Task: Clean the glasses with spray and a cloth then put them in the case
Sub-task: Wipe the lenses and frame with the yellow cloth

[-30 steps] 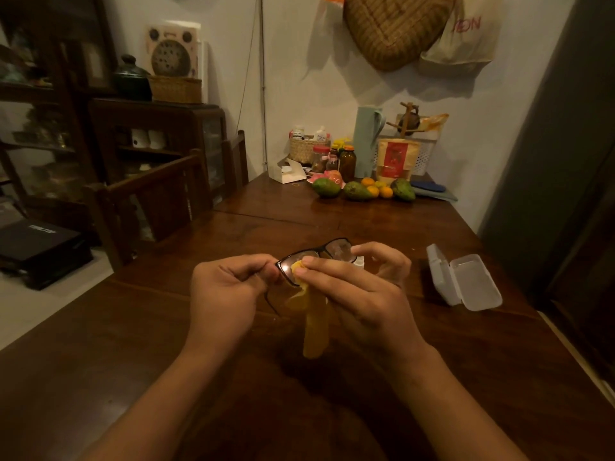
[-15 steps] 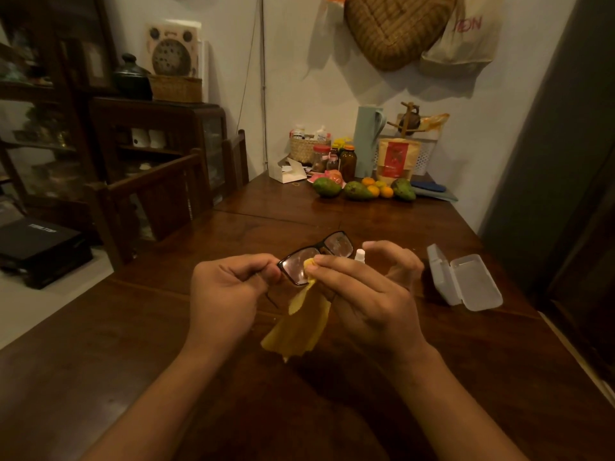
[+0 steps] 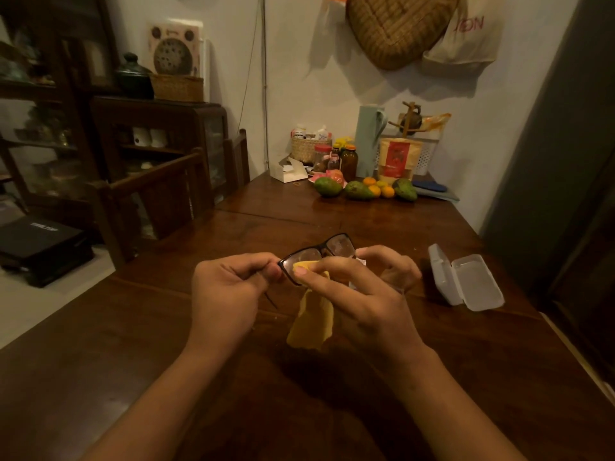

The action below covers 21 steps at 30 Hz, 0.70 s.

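Black-framed glasses (image 3: 336,245) are held above the wooden table (image 3: 416,377). My left hand (image 3: 229,291) pinches the frame's left end, and one temple hangs down below it. My right hand (image 3: 362,294) presses a yellow cloth (image 3: 311,322) against the left lens with thumb and forefinger; the rest of the cloth dangles. A small white spray bottle (image 3: 361,261) peeks out behind my right fingers, mostly hidden. The open translucent case (image 3: 466,281) lies on the table to the right.
Avocados and oranges (image 3: 364,189), jars, a basket and a teal jug (image 3: 367,139) crowd the table's far end by the wall. Wooden chairs (image 3: 159,201) stand along the left edge. A dark cabinet stands at the right.
The cloth's hanging end has swung from left back to straight down, and my right thumb has shifted left across the lens. The glasses have tilted slightly.
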Motion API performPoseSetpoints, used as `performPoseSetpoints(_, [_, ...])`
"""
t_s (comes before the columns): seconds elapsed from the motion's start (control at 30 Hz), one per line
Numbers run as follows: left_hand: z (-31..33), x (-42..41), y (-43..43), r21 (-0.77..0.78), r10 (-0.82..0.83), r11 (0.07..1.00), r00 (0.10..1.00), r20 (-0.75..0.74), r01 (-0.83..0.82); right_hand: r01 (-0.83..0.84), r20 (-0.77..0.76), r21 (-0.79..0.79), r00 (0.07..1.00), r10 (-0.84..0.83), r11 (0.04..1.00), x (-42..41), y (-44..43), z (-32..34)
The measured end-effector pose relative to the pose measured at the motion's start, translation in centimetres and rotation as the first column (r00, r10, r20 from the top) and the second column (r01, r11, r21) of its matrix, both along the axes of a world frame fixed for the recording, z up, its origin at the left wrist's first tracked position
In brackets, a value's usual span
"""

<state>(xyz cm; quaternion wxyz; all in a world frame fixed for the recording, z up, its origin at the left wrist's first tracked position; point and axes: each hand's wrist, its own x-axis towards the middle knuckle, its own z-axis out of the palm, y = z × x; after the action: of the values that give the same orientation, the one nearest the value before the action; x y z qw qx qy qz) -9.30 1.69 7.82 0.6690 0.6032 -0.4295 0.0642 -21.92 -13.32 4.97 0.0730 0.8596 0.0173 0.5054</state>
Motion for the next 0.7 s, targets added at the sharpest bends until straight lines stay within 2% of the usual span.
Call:
performPoseSetpoints(0.2, [0.1, -0.2, -0.1, 0.03, 0.029, 0.999, 0.999, 0.023, -0.03, -0.058, -0.023, 0.184, 0.998, 0.064, 0.981, 0.1, -0.3, -0.1])
performPoseSetpoints(0.43, [-0.4, -0.1, -0.3, 0.025, 0.001, 1.0, 1.0, 0.018, -0.001, -0.042, -0.139, 0.145, 0.988, 0.062, 0.988, 0.2, 0.4, 0.1])
performPoseSetpoints(0.5, [-0.4, 0.0, -0.3, 0.015, -0.009, 1.0, 1.0, 0.011, 0.009, -0.066, -0.104, 0.085, 0.992, 0.075, 0.994, 0.3, 0.5, 0.1])
performPoseSetpoints(0.6, [-0.3, 0.0, -0.3, 0.02, -0.005, 1.0, 1.0, 0.003, 0.005, -0.075, 0.026, -0.003, 0.997, 0.076, 0.997, 0.1, 0.4, 0.2])
performPoseSetpoints(0.7, [-0.2, -0.1, -0.2, 0.024, 0.001, 1.0, 1.0, 0.006, -0.001, -0.051, 0.095, -0.012, 0.994, 0.052, 0.999, 0.1, -0.1, -0.2])
